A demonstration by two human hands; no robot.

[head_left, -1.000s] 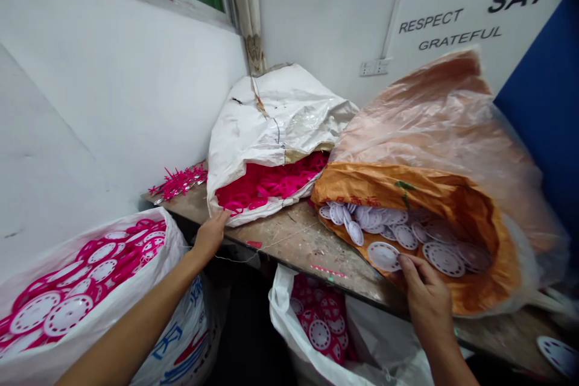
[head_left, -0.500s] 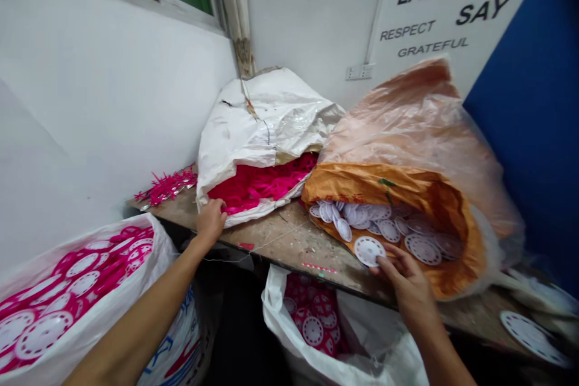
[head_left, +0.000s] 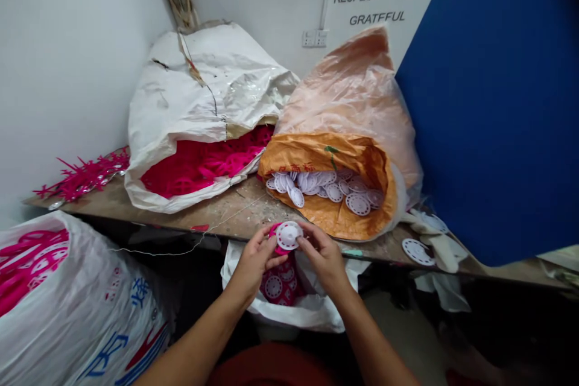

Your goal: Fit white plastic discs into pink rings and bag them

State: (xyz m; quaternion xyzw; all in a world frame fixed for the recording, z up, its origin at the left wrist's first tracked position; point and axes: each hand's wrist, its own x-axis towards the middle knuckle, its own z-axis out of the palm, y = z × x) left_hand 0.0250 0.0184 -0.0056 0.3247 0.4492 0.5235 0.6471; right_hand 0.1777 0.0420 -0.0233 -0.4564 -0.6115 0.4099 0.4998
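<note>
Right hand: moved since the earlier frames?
Yes. The right hand has left the mouth of the orange woven sack, moving toward the person, and now pinches a white plastic disc below the wooden table edge.

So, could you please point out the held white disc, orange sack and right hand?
Held white disc (head_left: 288, 235): head view, its centre.
Orange sack (head_left: 325, 157): head view, its turned-back rim.
Right hand (head_left: 323, 258): head view, its back.

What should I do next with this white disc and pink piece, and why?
Probably press the white plastic disc firmly onto the pink plastic piece. Your left hand and right hand already hold them together, and the discs in the white sack below appear seated in pink parts.
</note>
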